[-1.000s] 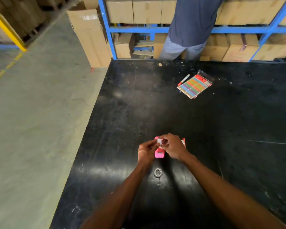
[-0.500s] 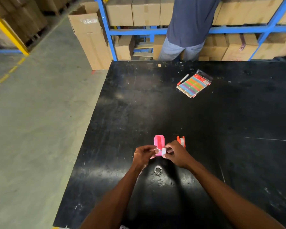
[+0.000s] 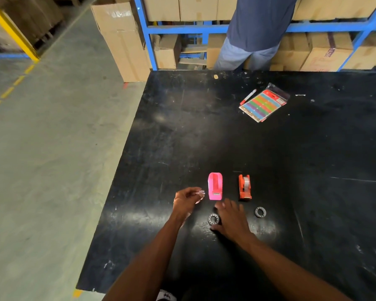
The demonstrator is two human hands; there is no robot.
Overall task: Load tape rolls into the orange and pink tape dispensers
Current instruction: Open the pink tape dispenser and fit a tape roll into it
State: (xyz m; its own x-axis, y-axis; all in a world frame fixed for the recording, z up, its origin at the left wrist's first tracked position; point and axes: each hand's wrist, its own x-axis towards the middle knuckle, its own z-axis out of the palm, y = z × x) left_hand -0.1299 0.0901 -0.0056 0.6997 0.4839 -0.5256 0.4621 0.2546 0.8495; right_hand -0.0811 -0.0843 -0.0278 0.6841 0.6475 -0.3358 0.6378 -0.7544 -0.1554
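Note:
A pink tape dispenser [image 3: 215, 186] stands on the black table [image 3: 204, 127] with its slot bare. To its right the orange tape dispenser [image 3: 244, 187] holds a clear roll. My left hand [image 3: 186, 202] is left of the pink dispenser, fingers closed on a clear tape roll [image 3: 200, 195]. My right hand [image 3: 231, 220] lies flat and spread on the table just below the dispensers. Its thumb side touches a small grey ring [image 3: 213, 219]. A second grey ring [image 3: 260, 212] lies to the right of that hand.
A pack of coloured labels [image 3: 264, 104] and a red-tipped marker [image 3: 248, 97] lie at the far side. A person [image 3: 256, 29] stands behind the table by blue shelving [image 3: 182, 29] with cardboard boxes. The table's left edge drops to a concrete floor [image 3: 52, 148].
My hands have parted: the left one carried the clear roll leftward off the pink dispenser, and the right one dropped flat by the ring. Both dispensers and a second ring are now uncovered.

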